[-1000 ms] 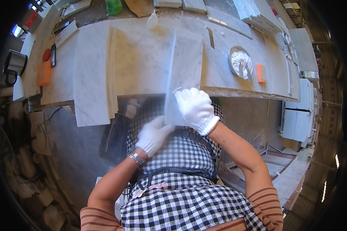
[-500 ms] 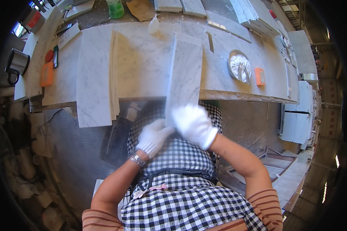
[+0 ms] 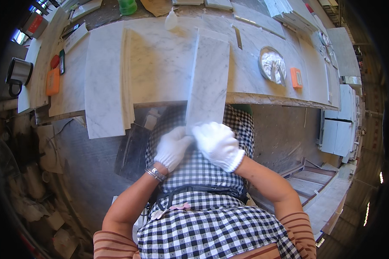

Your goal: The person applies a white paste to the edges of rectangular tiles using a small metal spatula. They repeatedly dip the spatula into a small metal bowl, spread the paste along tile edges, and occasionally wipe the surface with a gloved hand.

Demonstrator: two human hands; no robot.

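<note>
A long white marble strip with grey veining (image 3: 208, 77) lies on the marble-topped bench (image 3: 160, 64), its near end jutting past the front edge toward my lap. My left hand (image 3: 173, 147), in a white knit glove, is closed at the strip's near left corner, its thumb side against the stone. Pressed over the near end is my gloved right hand (image 3: 218, 146), its fingers curled in and slightly blurred. Whatever lies beneath those fingers is hidden. The two hands almost meet at the corner.
Left of the strip, a stack of marble strips (image 3: 106, 82) overhangs the bench edge. A metal bowl of white paste (image 3: 272, 64) and an orange box (image 3: 296, 77) sit right. A white squeeze bottle (image 3: 171, 20) stands behind; a steel mug (image 3: 20, 71) is far left.
My right hand has shifted slightly down and left over the strip's near end. The left hand stays at the corner. The view has tilted a little, so the bench appears higher.
</note>
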